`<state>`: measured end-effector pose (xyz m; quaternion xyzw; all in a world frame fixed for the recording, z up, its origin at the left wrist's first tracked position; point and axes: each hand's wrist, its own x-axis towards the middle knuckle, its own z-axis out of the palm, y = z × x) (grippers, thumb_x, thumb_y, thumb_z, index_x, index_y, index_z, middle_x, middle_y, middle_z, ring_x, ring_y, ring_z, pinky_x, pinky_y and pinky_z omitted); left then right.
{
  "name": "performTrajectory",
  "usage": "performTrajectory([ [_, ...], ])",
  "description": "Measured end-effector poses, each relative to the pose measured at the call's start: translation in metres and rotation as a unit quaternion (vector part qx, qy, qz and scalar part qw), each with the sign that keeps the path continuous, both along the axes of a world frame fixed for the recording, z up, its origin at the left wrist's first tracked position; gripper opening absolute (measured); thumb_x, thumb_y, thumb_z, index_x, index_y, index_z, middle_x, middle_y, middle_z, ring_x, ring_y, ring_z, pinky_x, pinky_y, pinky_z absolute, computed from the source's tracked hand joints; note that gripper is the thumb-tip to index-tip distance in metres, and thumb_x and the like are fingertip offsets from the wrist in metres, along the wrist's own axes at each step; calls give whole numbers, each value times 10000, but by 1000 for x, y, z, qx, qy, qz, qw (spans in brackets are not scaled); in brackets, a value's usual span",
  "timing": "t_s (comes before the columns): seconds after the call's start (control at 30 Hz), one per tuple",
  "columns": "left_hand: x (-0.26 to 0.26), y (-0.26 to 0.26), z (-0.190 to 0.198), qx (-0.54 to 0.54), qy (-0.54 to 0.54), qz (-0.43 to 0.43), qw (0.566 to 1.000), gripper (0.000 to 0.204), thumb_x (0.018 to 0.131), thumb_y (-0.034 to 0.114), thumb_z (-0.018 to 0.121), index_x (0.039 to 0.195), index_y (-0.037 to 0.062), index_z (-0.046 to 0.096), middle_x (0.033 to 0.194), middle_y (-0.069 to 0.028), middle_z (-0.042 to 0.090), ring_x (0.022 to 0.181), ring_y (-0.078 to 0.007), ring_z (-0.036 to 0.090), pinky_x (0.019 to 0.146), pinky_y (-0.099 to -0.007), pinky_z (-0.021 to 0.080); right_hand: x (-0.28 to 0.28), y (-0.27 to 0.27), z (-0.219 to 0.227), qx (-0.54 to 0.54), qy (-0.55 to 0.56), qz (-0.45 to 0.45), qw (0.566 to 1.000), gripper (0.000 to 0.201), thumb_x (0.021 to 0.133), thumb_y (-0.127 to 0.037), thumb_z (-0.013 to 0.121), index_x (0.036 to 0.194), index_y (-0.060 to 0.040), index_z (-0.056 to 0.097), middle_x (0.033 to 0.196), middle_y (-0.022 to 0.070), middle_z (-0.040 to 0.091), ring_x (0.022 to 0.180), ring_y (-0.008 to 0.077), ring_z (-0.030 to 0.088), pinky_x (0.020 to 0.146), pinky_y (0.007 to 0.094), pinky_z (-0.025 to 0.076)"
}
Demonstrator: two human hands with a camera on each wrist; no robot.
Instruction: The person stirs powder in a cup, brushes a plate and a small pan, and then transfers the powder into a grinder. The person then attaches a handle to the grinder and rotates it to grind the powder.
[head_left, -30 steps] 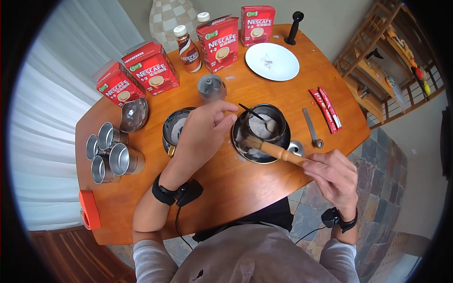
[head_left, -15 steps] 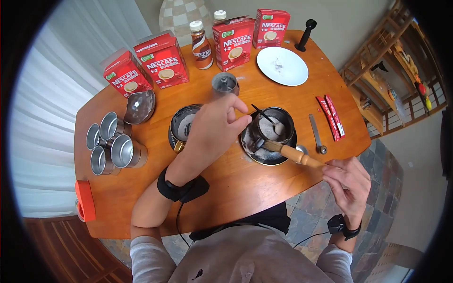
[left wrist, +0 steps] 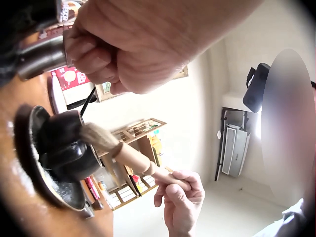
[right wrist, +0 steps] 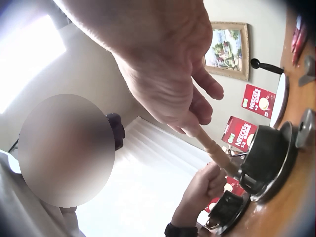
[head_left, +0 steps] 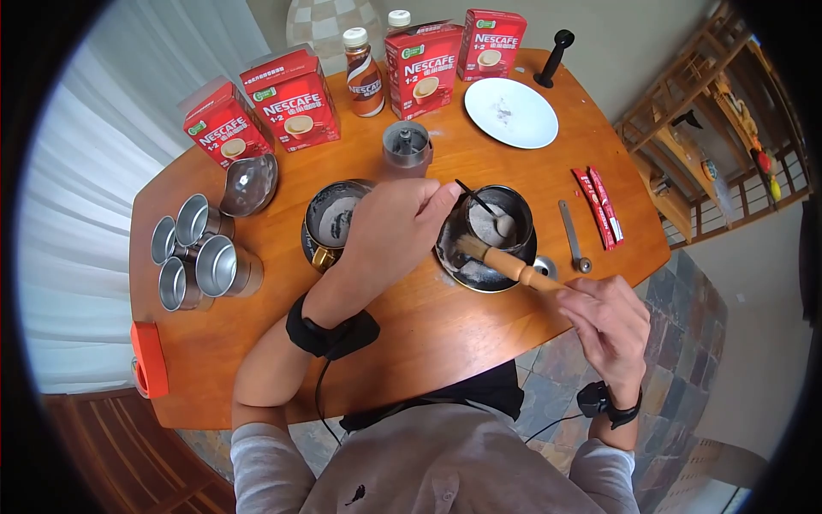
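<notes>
My right hand (head_left: 610, 321) pinches the wooden handle of a brush (head_left: 514, 267). Its bristles lie against the side of a black cup (head_left: 515, 206), low over the black saucer (head_left: 479, 278). Pale powder fills part of that cup and dusts the saucer. A dark spoon (head_left: 481, 199) leans inside, its bowl in the powder. Above the table, between this cup and a second black cup (head_left: 318, 224) with a gold handle, hovers my left hand (head_left: 390, 227). Its fingers are loosely curled and hold nothing, the thumb tip close to the spoon's end.
A grinder (head_left: 406, 146) stands just beyond the left hand. Several metal cups (head_left: 218, 265) and a glassy bowl (head_left: 250, 184) occupy the left side. Red Nescafe boxes (head_left: 291, 101), a bottle (head_left: 364, 77) and a white plate (head_left: 539, 120) line the back. Red sachets (head_left: 599, 206) lie right.
The brush and right hand moved outward to the right, then back left along the saucer. My left index finger, stretched out earlier, is now out of sight behind the hand.
</notes>
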<state>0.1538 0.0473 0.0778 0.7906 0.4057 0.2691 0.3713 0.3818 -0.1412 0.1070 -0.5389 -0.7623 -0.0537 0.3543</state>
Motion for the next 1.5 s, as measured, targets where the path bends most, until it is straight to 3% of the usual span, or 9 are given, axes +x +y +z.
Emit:
performTrajectory([
  [0.27, 2, 2, -16, 39, -94, 16, 995, 393, 962, 174, 745, 751, 50, 438, 630, -66, 416, 588, -135, 408, 546, -359, 359, 1, -5, 3, 1, 13, -13, 1000, 295, 733, 23, 859, 1010, -29, 772, 921, 121, 743, 726, 254, 651, 622, 355, 515],
  [0.57, -3, 2, 0, -12, 47, -15, 999, 407, 1001, 225, 711, 758, 38, 442, 635, -71, 464, 587, -142, 421, 555, -373, 379, 2, -1, 7, 3, -28, 1, 1000, 298, 735, 26, 844, 1018, -34, 776, 944, 120, 742, 726, 257, 650, 575, 336, 504],
  [0.77, -1, -3, 2, 14, -51, 32, 998, 355, 974, 196, 719, 786, 29, 469, 647, -57, 507, 592, -156, 504, 579, -365, 408, -7, 0, 12, -23, -52, 30, 998, 322, 700, 40, 823, 1007, -37, 770, 939, 120, 735, 713, 240, 636, 557, 352, 508],
  [0.97, 0, -8, -6, 83, -24, 29, 996, 380, 973, 236, 719, 754, 39, 479, 626, -139, 500, 575, -320, 495, 582, -437, 414, -5, -2, 9, -13, -42, 25, 999, 308, 716, 39, 836, 1006, -41, 766, 932, 130, 735, 725, 263, 648, 571, 340, 505],
  [1.07, 0, -9, 0, 43, 4, 4, 999, 393, 995, 266, 697, 753, 27, 500, 616, -172, 480, 580, -372, 486, 581, -468, 408, -3, -5, 3, -5, -50, -7, 999, 292, 734, 39, 843, 1005, -33, 760, 934, 138, 734, 732, 276, 654, 595, 337, 507],
  [1.2, 2, -8, -4, 39, -44, 13, 998, 372, 1021, 257, 671, 788, 1, 533, 623, -167, 516, 559, -312, 518, 565, -436, 403, -5, -9, 3, -2, -18, 2, 1000, 290, 744, 29, 851, 1010, -46, 764, 936, 134, 737, 734, 270, 656, 604, 340, 508],
  [1.23, 2, -7, -6, 6, -62, 20, 998, 290, 1020, 206, 672, 845, 0, 566, 642, -113, 570, 559, -203, 537, 561, -388, 410, -5, -9, 3, -7, -30, -4, 1000, 289, 744, 24, 853, 1010, -46, 765, 933, 132, 737, 734, 267, 656, 605, 341, 509],
  [1.37, 0, -4, -2, -2, -85, 14, 996, 156, 1008, 136, 673, 948, 1, 623, 678, -24, 601, 594, -87, 538, 566, -329, 414, -2, -13, 2, -23, -26, 6, 999, 288, 744, 14, 859, 1009, -45, 766, 924, 126, 738, 733, 261, 656, 615, 345, 516],
  [1.5, -1, -6, -6, -12, -53, -11, 998, 216, 1003, 179, 695, 935, -21, 653, 678, -45, 622, 610, -103, 565, 579, -310, 436, 7, -16, 0, -12, -4, -11, 1000, 277, 746, 16, 860, 1000, -38, 765, 920, 127, 743, 742, 264, 666, 639, 343, 524],
])
